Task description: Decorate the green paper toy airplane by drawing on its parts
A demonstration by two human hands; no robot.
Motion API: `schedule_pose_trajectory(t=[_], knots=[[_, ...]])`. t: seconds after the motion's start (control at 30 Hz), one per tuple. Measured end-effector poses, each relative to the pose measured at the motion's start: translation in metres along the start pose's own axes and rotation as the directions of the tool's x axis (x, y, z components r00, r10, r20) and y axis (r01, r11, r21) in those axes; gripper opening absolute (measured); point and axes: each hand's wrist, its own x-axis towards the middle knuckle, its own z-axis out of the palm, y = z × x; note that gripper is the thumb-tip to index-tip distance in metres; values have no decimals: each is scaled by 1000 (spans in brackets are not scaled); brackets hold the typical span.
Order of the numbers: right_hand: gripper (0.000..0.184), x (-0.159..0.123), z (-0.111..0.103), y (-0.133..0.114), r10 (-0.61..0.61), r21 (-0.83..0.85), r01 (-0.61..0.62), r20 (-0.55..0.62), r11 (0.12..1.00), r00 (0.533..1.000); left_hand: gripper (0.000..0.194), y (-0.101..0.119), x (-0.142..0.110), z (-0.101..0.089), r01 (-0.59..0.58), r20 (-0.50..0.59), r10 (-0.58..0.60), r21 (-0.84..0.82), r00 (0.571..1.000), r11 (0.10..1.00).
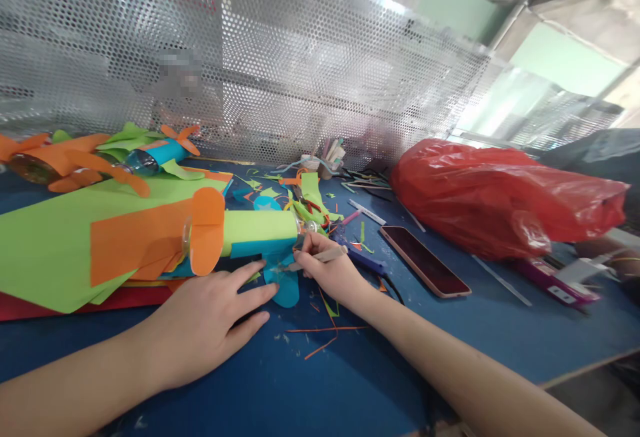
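Note:
My right hand [327,269] pinches a pale pen [325,256], its tip at a blue paper cutout with rounded lobes [287,290]. My left hand [210,324] lies with fingers spread, fingertips at the left edge of that cutout. Just beyond both hands a bottle wrapped in lime green and blue paper [260,232] lies on its side, its neck to the right near my right knuckles. An orange paper piece with rounded ends [207,230] stands at the bottle's left end. Part of the blue cutout is hidden by my fingers.
Green paper sheets [45,250] and orange sheets [120,244] are stacked at left, below paper-wrapped bottles [163,154]. A phone [425,260], a blue glue gun [367,258] with a cord, and a red plastic bag [480,190] lie right. Paper scraps litter the blue table [280,397].

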Motion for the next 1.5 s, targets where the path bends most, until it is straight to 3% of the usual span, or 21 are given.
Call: schedule_pose_trajectory(t=[1.13,1.5], knots=[[22,1,-1,0,9,-4,-9,-21,1000,1000,48,-2,0,6,10,-25,-10,-21,1000,1000],[22,1,0,-1,9,-10,-9,-18,1000,1000,49,-1,1,0,1,1,-1,-15,1000,1000]])
